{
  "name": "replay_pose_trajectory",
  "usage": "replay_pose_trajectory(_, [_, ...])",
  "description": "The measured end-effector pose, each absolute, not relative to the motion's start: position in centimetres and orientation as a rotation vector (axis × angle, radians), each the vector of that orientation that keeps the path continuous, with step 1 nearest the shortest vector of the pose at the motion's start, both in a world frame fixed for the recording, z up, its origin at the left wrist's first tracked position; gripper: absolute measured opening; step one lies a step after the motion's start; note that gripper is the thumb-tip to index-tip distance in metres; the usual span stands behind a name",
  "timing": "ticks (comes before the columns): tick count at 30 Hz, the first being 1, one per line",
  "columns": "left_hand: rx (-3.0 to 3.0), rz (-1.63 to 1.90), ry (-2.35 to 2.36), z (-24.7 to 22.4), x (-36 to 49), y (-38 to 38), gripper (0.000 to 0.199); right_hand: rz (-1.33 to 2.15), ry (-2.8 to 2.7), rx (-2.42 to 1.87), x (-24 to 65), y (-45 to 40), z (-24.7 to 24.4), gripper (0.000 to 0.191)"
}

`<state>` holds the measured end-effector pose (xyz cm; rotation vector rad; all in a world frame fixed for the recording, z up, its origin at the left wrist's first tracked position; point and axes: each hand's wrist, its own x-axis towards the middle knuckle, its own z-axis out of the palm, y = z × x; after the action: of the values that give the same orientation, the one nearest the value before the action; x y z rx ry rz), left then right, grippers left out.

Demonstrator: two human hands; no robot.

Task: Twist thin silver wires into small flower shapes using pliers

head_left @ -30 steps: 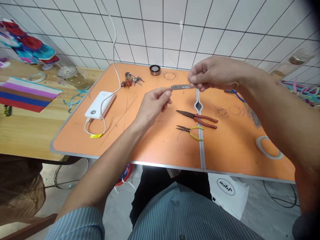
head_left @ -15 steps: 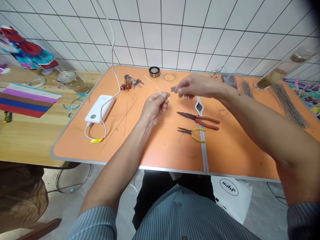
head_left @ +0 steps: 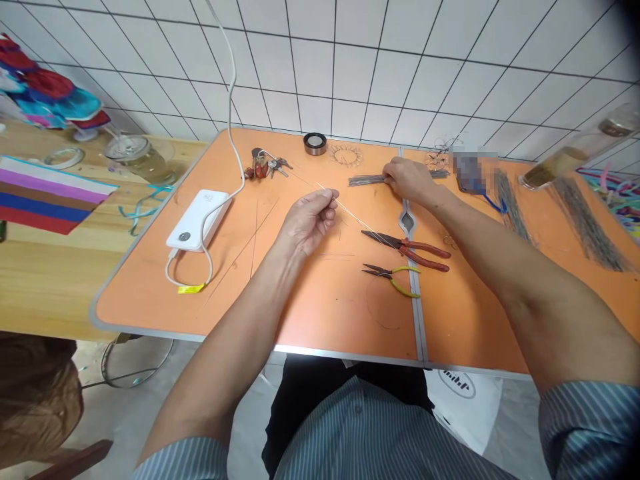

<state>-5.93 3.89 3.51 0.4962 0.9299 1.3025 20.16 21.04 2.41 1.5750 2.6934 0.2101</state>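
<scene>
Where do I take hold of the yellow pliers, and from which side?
Probably by both handles, right hand coming from the right and near side: the yellow pliers lie flat, jaws pointing left, handles splayed right, red pliers just beyond.

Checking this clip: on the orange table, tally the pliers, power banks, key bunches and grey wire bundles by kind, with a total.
Pliers: 2
Power bank: 1
Key bunch: 1
Grey wire bundles: 3
Total: 7

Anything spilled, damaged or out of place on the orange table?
Nothing looks spilled or broken. Slightly untidy: two long loose wires lie crossed beside the power bank, away from the wire bundle at the right hand.
</scene>
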Motion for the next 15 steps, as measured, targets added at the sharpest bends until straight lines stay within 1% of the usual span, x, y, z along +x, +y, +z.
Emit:
replay_pose_trajectory(3, [0.496,1.3,0.92,3.2,-5.9,4.1,0.023,0.23,2.72,1.55,20.5,21.2,2.6,0.03])
replay_pose_trajectory(9, [0.516,1.285,0.919,2.8,-5.8,4.1,0.015,0.188,2.791,1.563,20.9,20.7,3.5,0.026])
replay_pose_trajectory(15, [0.494,1.315,0.891,2.4,-5.6,4.1,0.024,0.141,2.927,1.595,20.8,19.8,6.0,0.039])
